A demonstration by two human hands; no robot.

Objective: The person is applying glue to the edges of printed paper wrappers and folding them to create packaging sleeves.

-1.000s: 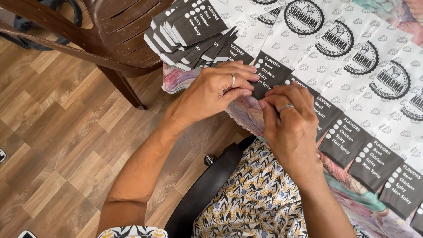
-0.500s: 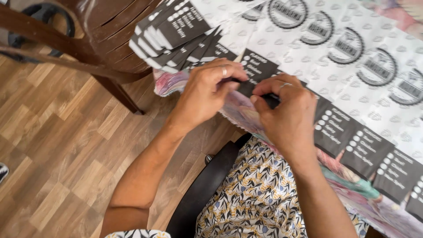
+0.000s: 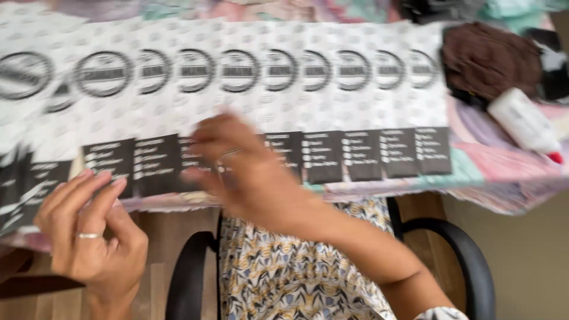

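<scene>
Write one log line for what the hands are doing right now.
left hand: fingertips at near edge of paper bags | right hand: blurred, over the row | white bottle: lying at right

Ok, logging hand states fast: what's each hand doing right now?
Left hand: open, fingertips at the edge of a black-and-white paper bag, holding nothing.
Right hand: motion-blurred over the bags, grip cannot be told.

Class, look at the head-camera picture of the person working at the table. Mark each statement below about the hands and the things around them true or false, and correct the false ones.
1. White paper bags lie overlapped in a row. True.
2. The left hand wears a ring. True.
3. The right hand holds the white bottle. False: the bottle lies apart at the far right.
4. The brown fabric lies under the left hand. False: it lies at the upper right.
</scene>
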